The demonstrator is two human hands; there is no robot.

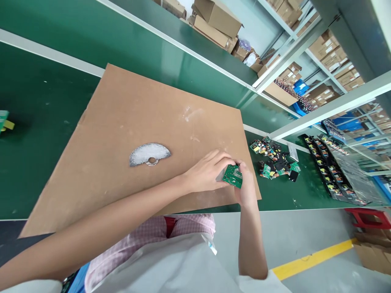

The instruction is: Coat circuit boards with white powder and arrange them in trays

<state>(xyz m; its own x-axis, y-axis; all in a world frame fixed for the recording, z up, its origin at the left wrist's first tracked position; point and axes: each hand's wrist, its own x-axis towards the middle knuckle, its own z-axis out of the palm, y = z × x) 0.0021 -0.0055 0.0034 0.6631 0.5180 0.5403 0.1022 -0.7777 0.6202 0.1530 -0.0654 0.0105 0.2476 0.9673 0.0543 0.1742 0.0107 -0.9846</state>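
Observation:
A green circuit board (232, 176) is gripped between both hands above the near right corner of the cardboard sheet (171, 110). From the left, my left hand (209, 171) closes on the board's edge, fingers along its top and thumb underneath. My right hand (247, 183) pinches the opposite edge, its thumb near the upper corner. A greyish surface shows beside the board within my left hand, too covered to identify. Left of the hands, a grey half-disc blade (149, 154) with a notched hole lies flat on the cardboard, touched by neither hand.
Loose circuit boards and parts (276, 158) are heaped on the green bench right of the cardboard. Beyond them lie black trays (331, 167) filled with boards. A white metal post (293, 118) rises at the back right. Another green-and-yellow part (6, 122) sits far left.

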